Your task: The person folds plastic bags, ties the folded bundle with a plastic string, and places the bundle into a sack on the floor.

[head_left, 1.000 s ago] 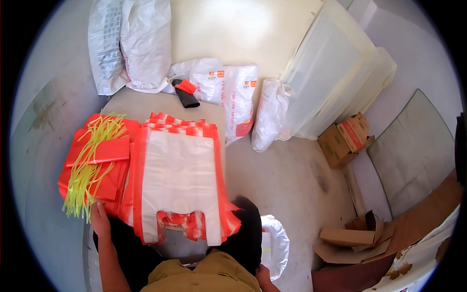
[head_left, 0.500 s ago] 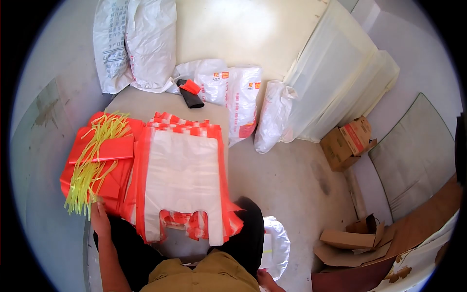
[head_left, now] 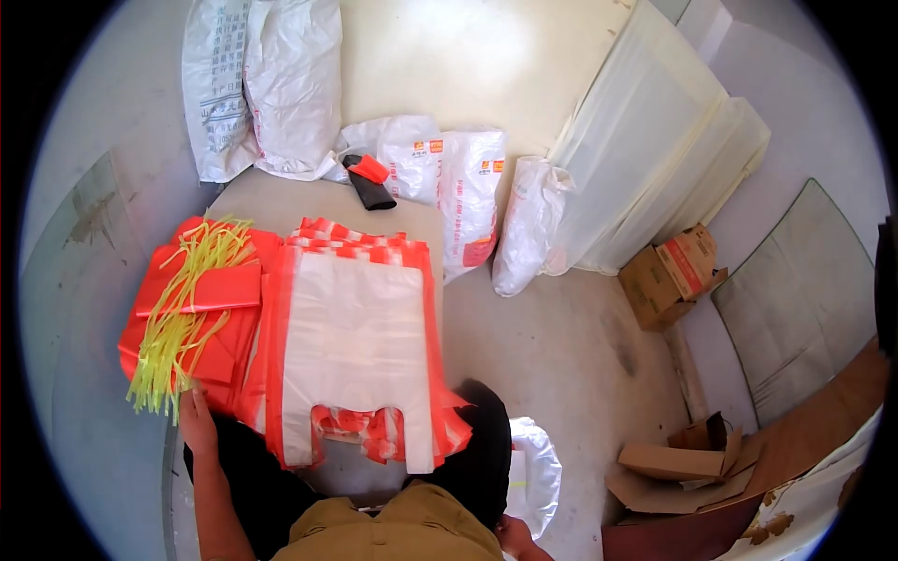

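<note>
My left hand (head_left: 197, 425) is at the near left edge of the work surface, fingers stretched out against the lower ends of a bundle of yellow plastic strips (head_left: 173, 351). Those strips lie across a pile of folded red plastic bags (head_left: 223, 285). Right of the pile, in front of my lap, is a stack of white plastic carrier bags with red edges (head_left: 355, 327), handles toward me. My right hand (head_left: 513, 535) is low beside my thigh, fingers curled, near an open white plastic sack (head_left: 541, 472) on the floor. What its fingers hold, if anything, is hidden.
White printed sacks (head_left: 297, 89) stand along the far wall. A black and red object (head_left: 371, 187) lies at the surface's far end. On the right are a cardboard box (head_left: 655, 285), flattened cartons (head_left: 687, 472), a leaning panel (head_left: 795, 290) and pale sheeting (head_left: 645, 140).
My right hand shows slightly more beside my thigh. The whole view has shifted a little. My left hand, the strips and the bags keep their places relative to each other.
</note>
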The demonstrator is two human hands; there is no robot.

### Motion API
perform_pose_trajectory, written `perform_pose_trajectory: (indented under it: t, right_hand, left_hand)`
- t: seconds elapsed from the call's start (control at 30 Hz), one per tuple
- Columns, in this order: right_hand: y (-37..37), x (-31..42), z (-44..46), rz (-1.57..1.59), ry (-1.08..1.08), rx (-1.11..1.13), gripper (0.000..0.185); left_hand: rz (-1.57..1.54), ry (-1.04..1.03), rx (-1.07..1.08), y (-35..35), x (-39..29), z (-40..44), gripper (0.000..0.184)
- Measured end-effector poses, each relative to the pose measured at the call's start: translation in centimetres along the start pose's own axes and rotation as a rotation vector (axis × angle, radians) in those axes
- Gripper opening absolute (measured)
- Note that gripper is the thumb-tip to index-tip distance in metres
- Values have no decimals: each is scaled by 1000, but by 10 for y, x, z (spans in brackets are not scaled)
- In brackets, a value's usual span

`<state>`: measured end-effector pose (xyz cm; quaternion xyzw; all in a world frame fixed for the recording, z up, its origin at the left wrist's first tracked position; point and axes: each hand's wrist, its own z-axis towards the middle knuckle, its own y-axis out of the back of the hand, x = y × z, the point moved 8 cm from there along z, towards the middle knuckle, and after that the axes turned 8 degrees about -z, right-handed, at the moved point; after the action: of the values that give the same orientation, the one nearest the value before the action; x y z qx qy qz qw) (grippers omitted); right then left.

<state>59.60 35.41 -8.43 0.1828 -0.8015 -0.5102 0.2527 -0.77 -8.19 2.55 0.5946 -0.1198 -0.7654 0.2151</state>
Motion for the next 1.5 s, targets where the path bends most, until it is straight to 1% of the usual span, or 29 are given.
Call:
perform_pose_trajectory:
  t: [0.07, 0.17, 0.27, 0.37, 0.47, 0.57, 0.67, 0.7, 0.8, 0.9, 1.0, 1.1, 1.13, 1.17, 1.2, 1.23, 1.33, 1.37, 1.47, 1.5]
  right_hand:
    - [-21, -19, 2, 76, -73, -130, 23]
    - [-31, -24, -1, 198, -93, -226, 22]
    - [7, 4, -12, 230, -109, -274, 22]
    - [14, 6, -11, 279, -138, -335, 19]
    - [5, -5, -5, 286, -211, -386, 15]
    - [16, -1, 7, 334, -278, -512, 13]
    - [21, -6, 22, 453, -376, -608, 14]
    - [28, -1, 21, 438, -370, -603, 16]
    - [20, -3, 19, 371, -366, -570, 19]
    - [-10, -15, 14, 344, -324, -486, 23]
    - [-29, -19, 9, 458, -237, -349, 29]
    - [-24, -18, 9, 445, -141, -269, 32]
    - [-38, -32, 14, 481, -112, -168, 32]
    - [-71, -65, 26, 517, -82, -68, 32]
    - [-93, -81, 32, 552, -49, 32, 34]
    - [-65, -63, 15, 601, -142, 211, 30]
    - [-63, -59, -5, 823, -21, 615, 30]
    - [-63, -67, -4, 695, -113, 572, 31]
    - [-45, -43, -4, 809, -178, 367, 30]
    - [-48, -47, 1, 703, -144, 311, 31]
  left_hand:
    - [-5, 19, 5, 0, -5, -1, 42]
    - [8, 23, 14, -3, 9, 2, 41]
    - [-19, 5, 8, -4, 6, 3, 40]
    - [12, -48, -21, -3, 2, 1, 40]
    - [12, 17, 15, -3, 1, 1, 41]
    - [0, 12, 24, -2, 6, 1, 40]
    - [17, -45, -28, -2, 16, 3, 44]
    - [3, -36, -24, -2, 17, 4, 43]
    - [-32, -25, -35, 0, 20, 2, 43]
    - [-32, -49, -48, 5, 7, -2, 42]
    - [17, -25, -31, 10, 0, -2, 41]
    - [37, -7, -1, 9, 1, -2, 38]
    - [27, -9, 5, 8, -1, -2, 38]
    - [16, -13, 10, 7, -2, -1, 38]
    - [16, -14, 1, 6, 1, 1, 37]
    - [16, -12, -9, 4, 8, 2, 37]
    - [22, -19, 7, 5, 3, 1, 37]
    - [28, -24, 22, 6, 0, -1, 37]
    - [5, -29, -9, 8, 0, -2, 38]
    - [12, -25, -12, 7, 3, -2, 38]
